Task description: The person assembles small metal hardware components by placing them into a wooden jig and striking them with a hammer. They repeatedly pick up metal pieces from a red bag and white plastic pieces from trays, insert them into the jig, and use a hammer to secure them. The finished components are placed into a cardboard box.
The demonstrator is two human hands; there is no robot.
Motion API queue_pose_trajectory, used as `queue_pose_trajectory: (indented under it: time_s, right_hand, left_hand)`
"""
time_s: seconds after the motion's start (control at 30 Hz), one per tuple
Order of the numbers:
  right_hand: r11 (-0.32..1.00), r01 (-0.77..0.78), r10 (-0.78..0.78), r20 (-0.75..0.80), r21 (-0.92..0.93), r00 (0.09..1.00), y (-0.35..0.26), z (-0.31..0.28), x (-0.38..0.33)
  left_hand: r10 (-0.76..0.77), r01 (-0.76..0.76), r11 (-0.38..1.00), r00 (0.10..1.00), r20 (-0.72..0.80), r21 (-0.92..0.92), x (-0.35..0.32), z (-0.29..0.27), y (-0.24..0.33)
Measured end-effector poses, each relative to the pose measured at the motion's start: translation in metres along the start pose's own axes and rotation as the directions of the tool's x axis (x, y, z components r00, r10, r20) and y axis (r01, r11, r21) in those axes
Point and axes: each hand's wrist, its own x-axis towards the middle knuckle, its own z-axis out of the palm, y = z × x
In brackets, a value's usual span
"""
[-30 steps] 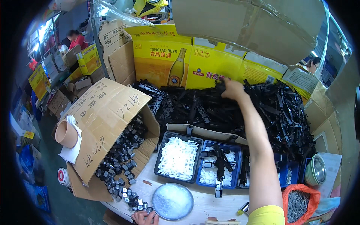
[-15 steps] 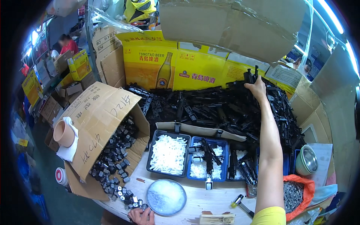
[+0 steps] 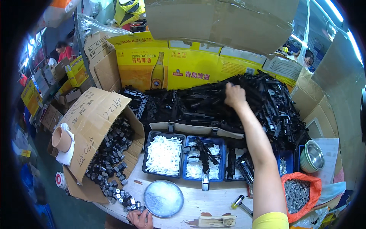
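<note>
My right hand (image 3: 235, 95) reaches over a heap of black mechanical parts (image 3: 198, 108), its fingers curled. What it holds there blends into the dark heap. Low on the bench my left hand (image 3: 140, 220) has its fingers closed on a small motor (image 3: 146, 219), partly hidden by the fingers. Beside it, more small metal motors (image 3: 131, 202) spill from a tipped cardboard box (image 3: 95, 118). A round tray with whitish grease (image 3: 164, 198) lies just right of that hand. Black assemblies (image 3: 206, 156) rest across a blue bin (image 3: 204, 178) of white plastic pieces.
A dark bin (image 3: 162, 173) holds white plastic pieces (image 3: 164, 154). At right are an orange bag (image 3: 316, 191) of small grey parts, stacked bowls (image 3: 313, 156) and a screwdriver (image 3: 238, 201). A clay-coloured cup (image 3: 63, 139) sits on the box. Cardboard walls enclose the heap; people sit beyond.
My right hand has moved left and a little nearer over the heap; the black part it held upright no longer stands out. My left hand stays by the motors. The view has shifted slightly.
</note>
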Motion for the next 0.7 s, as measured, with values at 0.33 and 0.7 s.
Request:
queue_pose_trajectory:
  time_s: [0.33, 0.7]
  right_hand:
    - [0.948, -0.251, 0.224, 0.148, 0.198, 0.963, 0.052, -0.038, 0.002]
    - [0.203, -0.099, 0.176, 0.063, 0.974, 0.982, 0.031, -0.061, 0.010]
  left_hand:
    - [0.083, -0.083, 0.997, 0.996, -0.019, 0.005, 0.007, -0.012, 0.018]
    - [0.168, -0.168, 0.986, 0.984, -0.058, 0.011, 0.012, -0.023, 0.027]
